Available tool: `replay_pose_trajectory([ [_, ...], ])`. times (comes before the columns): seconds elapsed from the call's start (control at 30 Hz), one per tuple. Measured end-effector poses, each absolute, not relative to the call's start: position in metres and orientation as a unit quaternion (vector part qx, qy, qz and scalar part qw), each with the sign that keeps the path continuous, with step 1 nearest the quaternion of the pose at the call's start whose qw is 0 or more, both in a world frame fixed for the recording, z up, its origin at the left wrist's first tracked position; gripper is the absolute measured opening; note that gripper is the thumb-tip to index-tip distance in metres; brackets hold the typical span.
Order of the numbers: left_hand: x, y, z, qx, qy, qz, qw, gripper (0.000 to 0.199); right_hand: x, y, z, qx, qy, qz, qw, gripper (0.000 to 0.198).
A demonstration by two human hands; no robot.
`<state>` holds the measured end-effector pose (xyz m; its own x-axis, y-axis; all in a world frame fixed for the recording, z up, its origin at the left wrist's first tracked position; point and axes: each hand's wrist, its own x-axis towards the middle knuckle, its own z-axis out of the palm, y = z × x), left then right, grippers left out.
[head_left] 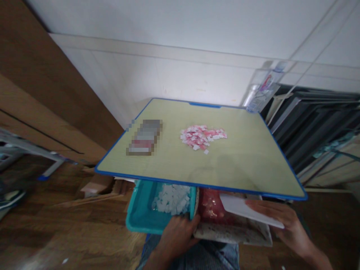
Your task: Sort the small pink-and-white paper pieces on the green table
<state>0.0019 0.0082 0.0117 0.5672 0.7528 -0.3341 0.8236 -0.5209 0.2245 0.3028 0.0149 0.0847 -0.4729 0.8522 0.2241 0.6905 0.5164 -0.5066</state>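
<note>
My left hand [181, 233] grips the near left edge of a worn, light-coloured shallow tray [230, 233] on my lap, where it meets a teal basin [140, 221]. Its fingertips are partly hidden. Small white pieces [173, 198] lie in the basin. Inside the tray is something red and shiny [210, 206]; I cannot make out what it is. My right hand [285, 221] holds a flat white card-like sheet [244, 210], tilted over the right part of the tray. A pile of small pink and white pieces [197, 137] lies on the blue-edged table [157, 165] above.
A blurred-out oblong object [145, 138] lies on the table's left side. Clear plastic bottles [261, 92] stand at the far right corner against the wall [168, 67]. Dark flat panels [312, 120] lean at the right. Cardboard [101, 183] lies on the floor at left.
</note>
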Motion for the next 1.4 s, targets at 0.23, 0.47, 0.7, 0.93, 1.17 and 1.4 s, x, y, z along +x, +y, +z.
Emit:
replay_pose_trajectory([
  [0.23,0.002,0.009,0.012,0.867,0.451,-0.104,0.181,0.034,0.311,0.013,0.087,-0.442,-0.843,0.154,0.265,0.033],
  [0.47,0.002,0.009,0.012,0.862,0.458,-0.110,0.188,0.036,0.309,0.018,0.084,-0.423,-0.860,0.183,0.217,0.037],
  [0.7,0.003,0.010,0.014,0.861,0.458,-0.105,0.195,0.036,0.313,0.029,0.103,-0.439,-0.817,0.174,0.332,0.037],
  [0.93,0.004,0.008,0.015,0.855,0.463,-0.118,0.200,0.034,0.313,0.132,0.134,-0.529,-0.732,0.303,0.303,0.017],
  [1.17,0.004,0.011,0.017,0.846,0.470,-0.123,0.218,0.037,0.285,0.221,0.128,-0.473,-0.694,0.414,0.352,0.027],
  [1.4,0.002,0.015,0.002,0.851,0.450,-0.155,0.221,0.041,0.287,0.224,0.116,-0.477,-0.704,0.444,0.284,0.028],
])
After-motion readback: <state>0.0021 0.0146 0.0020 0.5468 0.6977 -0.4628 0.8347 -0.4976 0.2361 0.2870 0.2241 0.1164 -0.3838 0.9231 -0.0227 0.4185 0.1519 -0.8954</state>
